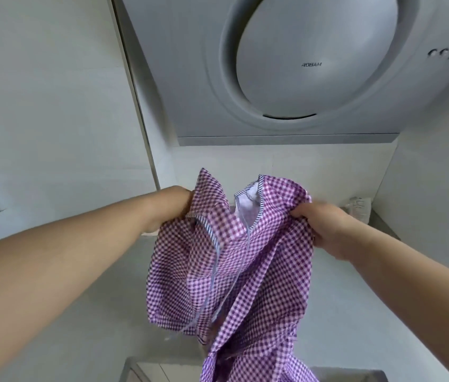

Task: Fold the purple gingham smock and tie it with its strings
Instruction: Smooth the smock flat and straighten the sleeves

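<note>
She held the purple gingham smock (pixel 234 266) up over the pale surface (pixel 102 299) below the range hood (pixel 300 78), left hand (pixel 173 208) and right hand (pixel 319 227) with fingers clamped on its upper edges, apparently straightening it before any fold, which likely next called for laying it flat.

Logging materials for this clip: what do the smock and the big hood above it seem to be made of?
The smock looks like thin woven cloth, probably cotton or a blend: it creases softly, hangs limp from both hands, and shows a matte purple-and-white check with striped edge binding. The hood looks like hard grey metal or painted panel with a smooth, slightly glossy round plate; which one, the picture leaves open.
</note>
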{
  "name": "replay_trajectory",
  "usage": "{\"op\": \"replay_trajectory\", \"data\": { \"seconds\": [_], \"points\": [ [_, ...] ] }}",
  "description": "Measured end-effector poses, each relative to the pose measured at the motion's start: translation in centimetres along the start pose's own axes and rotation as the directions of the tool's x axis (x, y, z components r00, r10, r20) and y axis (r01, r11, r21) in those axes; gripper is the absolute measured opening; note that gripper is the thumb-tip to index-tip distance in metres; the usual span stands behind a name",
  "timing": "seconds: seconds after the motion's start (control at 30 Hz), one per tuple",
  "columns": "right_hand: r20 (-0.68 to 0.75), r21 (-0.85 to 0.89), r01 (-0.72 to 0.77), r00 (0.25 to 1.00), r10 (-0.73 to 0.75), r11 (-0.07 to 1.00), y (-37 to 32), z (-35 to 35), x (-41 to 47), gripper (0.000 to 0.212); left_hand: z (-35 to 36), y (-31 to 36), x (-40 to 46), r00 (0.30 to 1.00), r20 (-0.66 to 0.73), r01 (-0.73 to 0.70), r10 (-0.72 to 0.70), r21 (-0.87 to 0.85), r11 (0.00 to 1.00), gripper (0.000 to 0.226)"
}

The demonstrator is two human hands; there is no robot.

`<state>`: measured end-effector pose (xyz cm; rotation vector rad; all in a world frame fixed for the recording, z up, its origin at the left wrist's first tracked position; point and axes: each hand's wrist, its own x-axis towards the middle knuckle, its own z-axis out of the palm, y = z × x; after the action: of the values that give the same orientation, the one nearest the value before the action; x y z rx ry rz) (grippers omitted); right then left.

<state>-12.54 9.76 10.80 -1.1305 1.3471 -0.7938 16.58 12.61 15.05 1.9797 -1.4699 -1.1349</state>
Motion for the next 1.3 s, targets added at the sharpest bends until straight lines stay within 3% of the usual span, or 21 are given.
{"op": "replay_trajectory", "data": {
  "seconds": [0.13, 0.27, 0.43, 0.53, 0.67, 0.7, 0.8, 0.9, 1.03, 1.17, 1.3],
  "points": [
    [-0.105, -0.065, -0.100, 0.990, 0.093, 0.993, 3.5, -4.3, 0.5, 0.012, -1.1, -2.6, 0.2, 0.983, -0.132, 0.123, -0.126, -0.033, 0.992, 0.038],
    [-0.099, -0.152, -0.057, 0.994, 0.042, 0.987, 6.4, -6.9, 0.5, 0.012, 0.0, -3.9, -0.4, 0.967, -0.169, 0.172, -0.188, -0.102, 0.980, 0.055],
    [0.103, -0.336, 0.135, 0.989, -0.107, 0.932, 8.5, -6.0, 0.6, 0.017, 4.8, -2.8, -3.1, 0.971, -0.239, 0.086, -0.014, 0.290, 0.953, 0.051],
    [0.294, -0.362, 0.266, 0.942, -0.161, 0.893, 8.2, -3.7, -1.2, 0.017, 8.0, -1.6, -5.8, 0.985, -0.114, -0.066, 0.132, 0.458, 0.886, 0.076],
    [0.558, -0.319, 0.412, 0.809, -0.182, 0.854, 6.7, -0.6, -5.7, 0.023, 11.3, -0.4, -8.1, 0.943, 0.149, -0.324, 0.296, 0.609, 0.724, 0.099],
    [0.602, -0.310, 0.434, 0.778, -0.178, 0.846, 6.4, 0.1, -6.5, 0.023, 11.9, -0.1, -8.5, 0.928, 0.214, -0.372, 0.306, 0.608, 0.701, 0.091],
    [0.636, -0.314, 0.452, 0.753, -0.169, 0.835, 6.3, 1.9, -7.7, 0.022, 12.2, -0.2, -9.3, 0.900, 0.331, -0.432, 0.284, 0.587, 0.684, 0.032],
    [0.605, -0.276, 0.448, 0.768, -0.209, 0.850, 6.7, 3.1, -8.4, 0.021, 11.1, -1.0, -9.8, 0.924, 0.282, -0.380, 0.259, 0.592, 0.711, 0.008],
    [0.452, -0.412, 0.453, 0.855, -0.254, 0.790, 8.1, 5.1, -9.1, 0.018, 8.3, -3.6, -10.1, 0.965, 0.150, -0.261, 0.214, 0.608, 0.750, 0.016],
    [0.426, -0.682, 0.411, 0.896, -0.128, 0.605, 10.9, 7.0, -9.8, 0.019, 5.8, -5.4, -10.7, 0.981, 0.062, -0.185, 0.185, 0.585, 0.789, 0.022],
    [0.346, -0.754, 0.307, 0.937, -0.046, 0.581, 14.1, 8.4, -9.2, 0.012, 4.0, -7.1, -11.1, 0.989, 0.002, -0.125, 0.148, 0.550, 0.826, 0.025]
  ]
}}
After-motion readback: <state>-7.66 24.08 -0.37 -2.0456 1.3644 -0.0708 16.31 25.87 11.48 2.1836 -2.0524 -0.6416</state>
